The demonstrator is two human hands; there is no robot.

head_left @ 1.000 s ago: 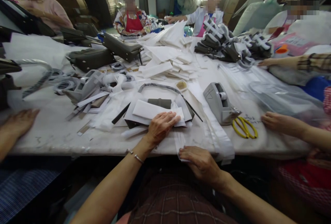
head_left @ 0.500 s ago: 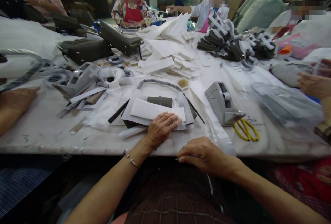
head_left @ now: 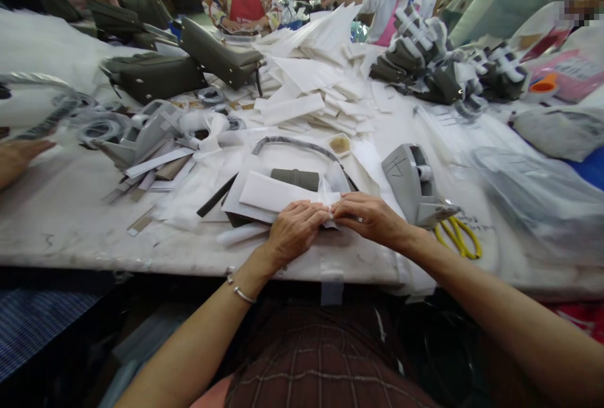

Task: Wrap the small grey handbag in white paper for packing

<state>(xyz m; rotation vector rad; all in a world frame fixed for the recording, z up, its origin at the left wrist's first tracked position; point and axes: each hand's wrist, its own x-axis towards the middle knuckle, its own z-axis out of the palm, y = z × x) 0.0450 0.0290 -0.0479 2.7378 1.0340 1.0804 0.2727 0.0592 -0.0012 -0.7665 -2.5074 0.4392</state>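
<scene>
Fingers together, my left hand (head_left: 298, 227) presses on the right part of a folded white packing sheet (head_left: 264, 192). Meeting its fingertips, my right hand (head_left: 365, 214) pinches the crumpled right end of that sheet. Under the sheet lies a dark handbag (head_left: 233, 219), mostly covered, with a plastic-wrapped handle (head_left: 297, 142) arching behind. A dark green rolled piece (head_left: 295, 178) shows just past the sheet. Below my hands, a translucent strip (head_left: 331, 292), looking like clear tape, hangs over the table edge.
To the right stand a grey tape dispenser (head_left: 408, 185) and yellow-handled scissors (head_left: 457, 238). Another dispenser (head_left: 148, 128) sits left among card strips. White sheets (head_left: 302, 106) are heaped behind, between dark bags (head_left: 155, 75) and wrapped bags (head_left: 415, 56). A co-worker's hand (head_left: 21, 159) is at far left.
My right hand has moved up from the table edge to meet my left at the sheet. The left stays on the sheet, its fingers now more bent. The view has tilted slightly down.
</scene>
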